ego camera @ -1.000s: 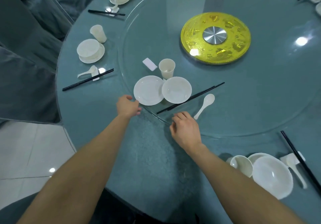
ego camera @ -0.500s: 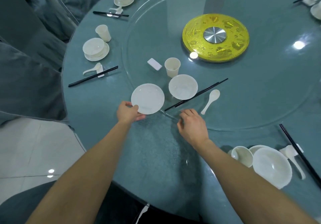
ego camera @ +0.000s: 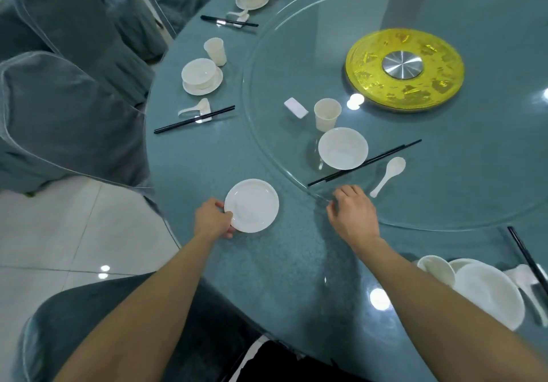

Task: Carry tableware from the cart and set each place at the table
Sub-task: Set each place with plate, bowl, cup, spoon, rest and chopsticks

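**Desk:** What worries you from here?

**Me:** Two things. My left hand (ego camera: 212, 218) has the plate (ego camera: 252, 205) by one rim only, so most of it hangs out beyond my fingers. If that pinch loosens, I'd expect the far side to drop and clatter on the table (ego camera: 267, 266). I can't tell whether it is down or just above the surface. The other is my right hand (ego camera: 351, 215) on the turntable (ego camera: 415, 224) edge. Just past its fingertips lie the chopsticks (ego camera: 364, 162), with the spoon (ego camera: 388, 175) a little to their right. A shove there could turn the glass and send them rolling, along with the bowl (ego camera: 343, 148) that touches the chopsticks.

**Desk:** And the grips?

**Me:** The left is closed narrowly, thumb on top of the rim and at least one finger showing under it. The right is loose, with fingers bent down onto the glass edge. It holds nothing that I can see.

**Desk:** Where is the plate?

**Me:** To the right of my left hand, and well left of my right.
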